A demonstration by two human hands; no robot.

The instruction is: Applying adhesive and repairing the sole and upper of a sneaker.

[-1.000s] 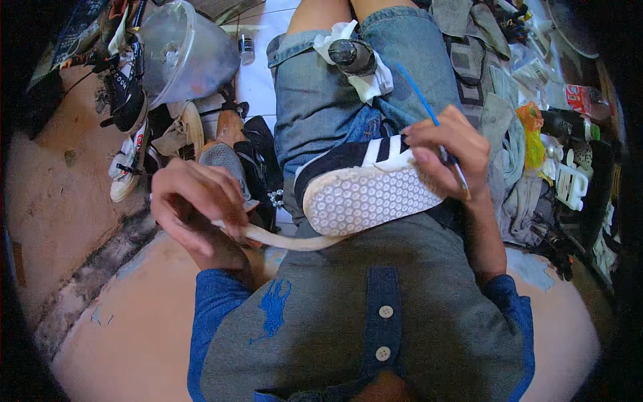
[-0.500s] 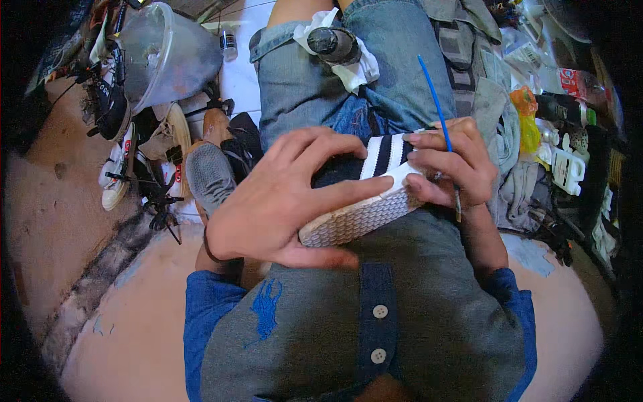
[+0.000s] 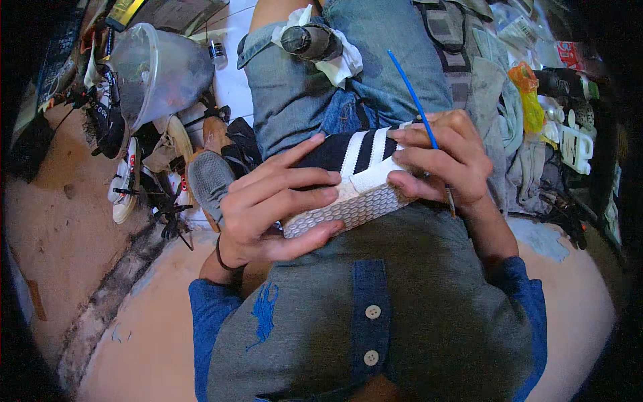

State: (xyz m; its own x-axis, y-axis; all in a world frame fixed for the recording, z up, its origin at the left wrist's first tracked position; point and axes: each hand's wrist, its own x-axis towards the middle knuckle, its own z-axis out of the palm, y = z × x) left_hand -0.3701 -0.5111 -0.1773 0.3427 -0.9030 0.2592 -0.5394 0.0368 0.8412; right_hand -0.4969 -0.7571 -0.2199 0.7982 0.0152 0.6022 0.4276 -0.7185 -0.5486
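Shoe [image 3: 370,178] lying on its side in the lap, against the shirt [image 3: 308,301], sole tilting toward the wearer. Left hand [image 3: 268,204] is gripping the left end, fingers spreading over upper and sidewall, thumb pressing under the sole; right hand [image 3: 452,157] is pinching the other end while also keeping a blue brush [image 3: 410,87] between its fingers. Probably handling light: fabric-looking upper giving, sole bending but firmer, its studded tread offering grip; sidewall and tread looking the best hold. Brush is crowding the right fingers. Just beyond, a dark rounded thing [image 3: 307,41] is resting in tissue [image 3: 348,63] on the thigh, maybe prone to rolling. Farther out, cloths [image 3: 485,100] are heaping rightward, a jug [image 3: 576,149] standing past them; leftward, a tub [image 3: 181,77] is hemming in that side.
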